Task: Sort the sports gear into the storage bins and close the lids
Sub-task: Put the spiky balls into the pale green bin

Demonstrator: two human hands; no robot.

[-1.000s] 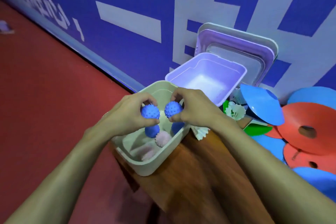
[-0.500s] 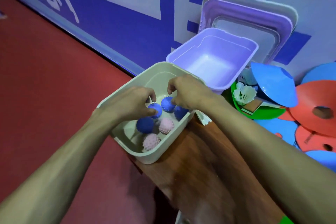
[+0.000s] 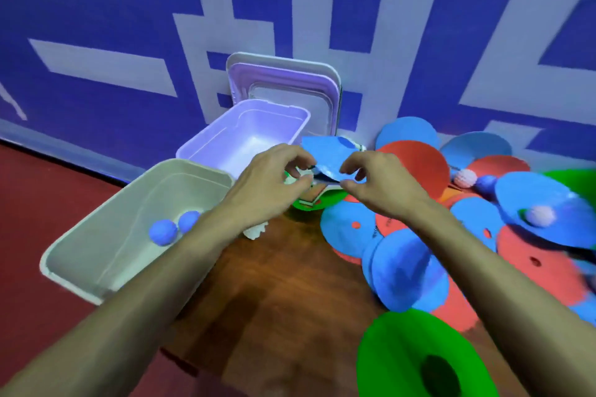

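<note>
Reaching beside the purple bin (image 3: 232, 135), the right hand (image 3: 380, 193) pinches the tilted blue cone (image 3: 325, 151) at its rim, the left hand (image 3: 271, 184) half-curled, hold unclear; a lopsided lift could jostle overlapping cones (image 3: 416, 164), rolling the pink ball (image 3: 464, 178) away.

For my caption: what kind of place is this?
Probably a sports hall: a red floor, a blue-and-white painted wall, and flat blue, red and green plastic marker discs.

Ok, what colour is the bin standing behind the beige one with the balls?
The bin is pale lilac, seen best in the head view.
</note>
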